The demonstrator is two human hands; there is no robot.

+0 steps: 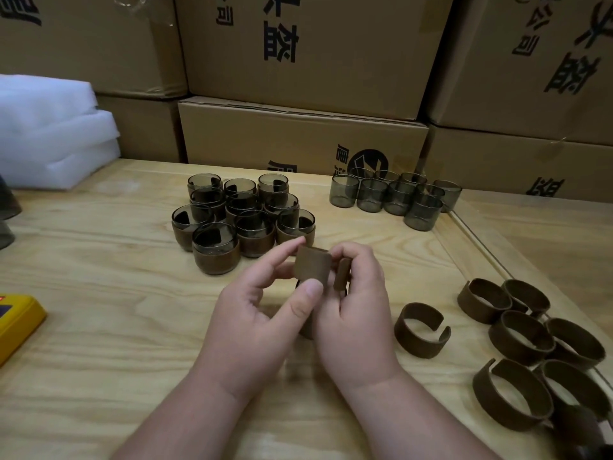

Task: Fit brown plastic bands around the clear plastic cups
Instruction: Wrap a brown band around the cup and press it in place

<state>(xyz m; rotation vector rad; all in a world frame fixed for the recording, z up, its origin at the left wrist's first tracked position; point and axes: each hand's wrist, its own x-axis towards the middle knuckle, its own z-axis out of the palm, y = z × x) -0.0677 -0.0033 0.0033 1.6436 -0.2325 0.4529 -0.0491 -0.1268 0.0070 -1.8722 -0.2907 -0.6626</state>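
both hands — left hand (262, 313), right hand (358, 303) — pinch one brown band (313, 267).

The one camera sits on my head. It looks forward and down, close over my wooden table (99, 293), and reaches the stacked cardboard boxes (298, 134) behind it.

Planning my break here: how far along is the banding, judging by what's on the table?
Done: about ten banded cups cluster at centre. In hand: the left hand and right hand both grip one brown band; whether a cup sits inside it is hidden. Left: roughly ten bare cups at the back right, and loose bands on the right, one lying apart.
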